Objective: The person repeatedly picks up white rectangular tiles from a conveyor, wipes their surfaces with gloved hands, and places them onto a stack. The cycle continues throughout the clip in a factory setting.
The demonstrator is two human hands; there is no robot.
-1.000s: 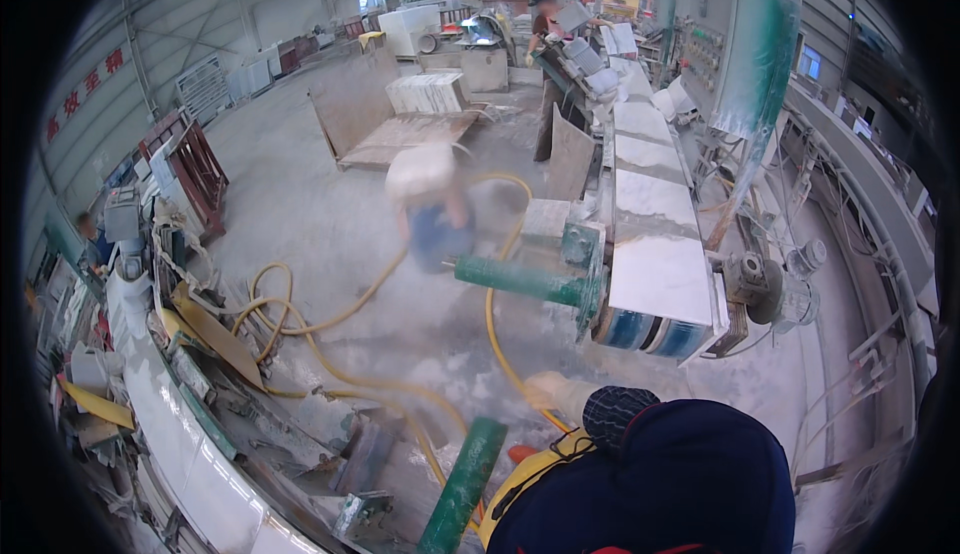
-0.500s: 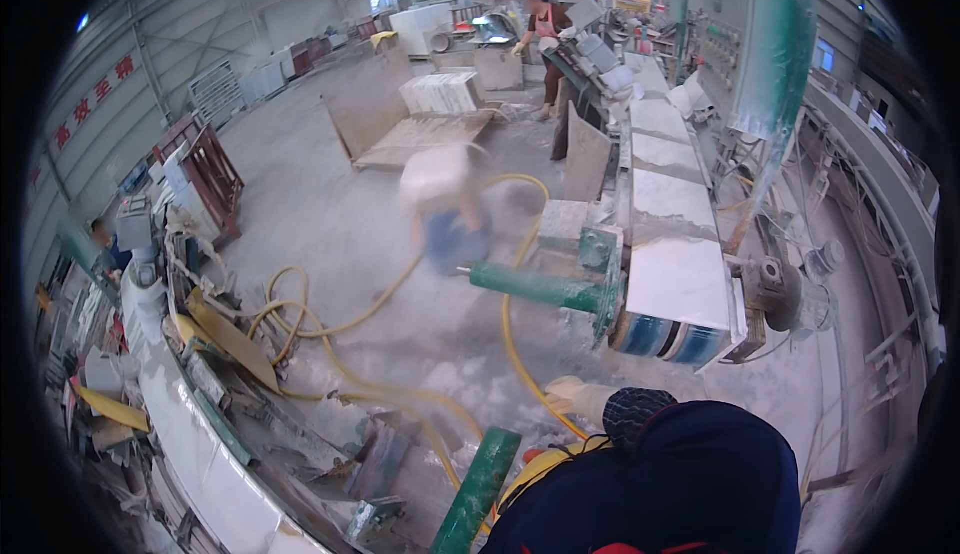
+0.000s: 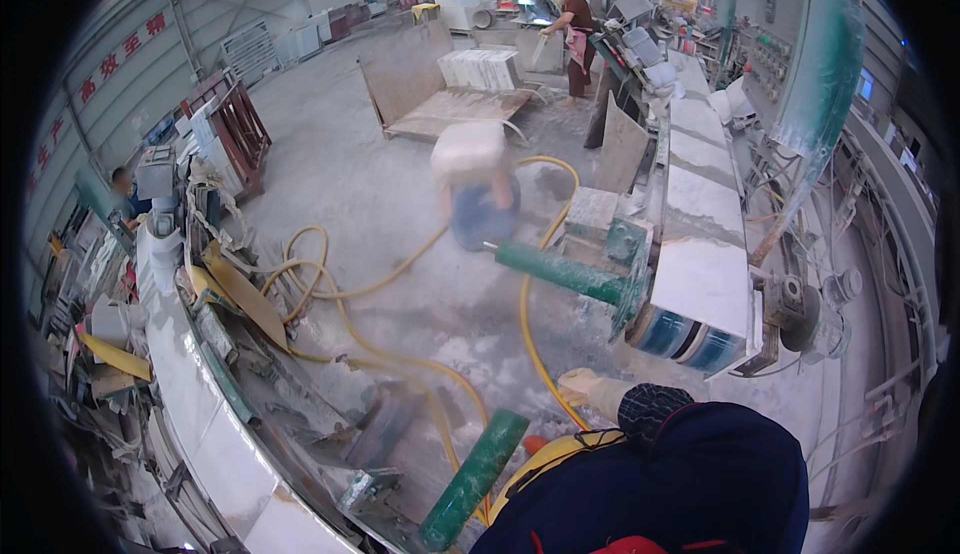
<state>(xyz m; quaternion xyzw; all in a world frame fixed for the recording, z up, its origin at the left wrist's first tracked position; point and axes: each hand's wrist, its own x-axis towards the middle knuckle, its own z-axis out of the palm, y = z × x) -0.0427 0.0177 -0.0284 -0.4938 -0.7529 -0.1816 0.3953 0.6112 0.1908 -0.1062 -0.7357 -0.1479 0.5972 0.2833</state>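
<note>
My right hand (image 3: 580,388), in a cream work glove, reaches left from a dark patterned sleeve (image 3: 652,409). It hangs close to a yellow hose (image 3: 534,339) that runs past it over the floor. Whether the glove touches the hose is unclear, and nothing distinct shows in its fingers, whose shape I cannot make out. My left hand is out of the picture. Below the glove are a yellow apron (image 3: 535,469) and a small orange object (image 3: 536,444). Nearest on the left is a green roller (image 3: 474,479), and ahead another green roller (image 3: 560,272) sticks out from a conveyor.
A conveyor carrying white slabs (image 3: 700,279) runs along the right beside a control cabinet (image 3: 795,44). A blue stool with a pale padded top (image 3: 470,149) stands on the wet floor, beyond looped hoses (image 3: 322,264). At left is a white slab line (image 3: 215,444). Another person (image 3: 575,29) works far ahead.
The surroundings have shifted slightly right in view as my head turned a little left. My right glove stays beside the hose. The person ahead has changed posture at the machine.
</note>
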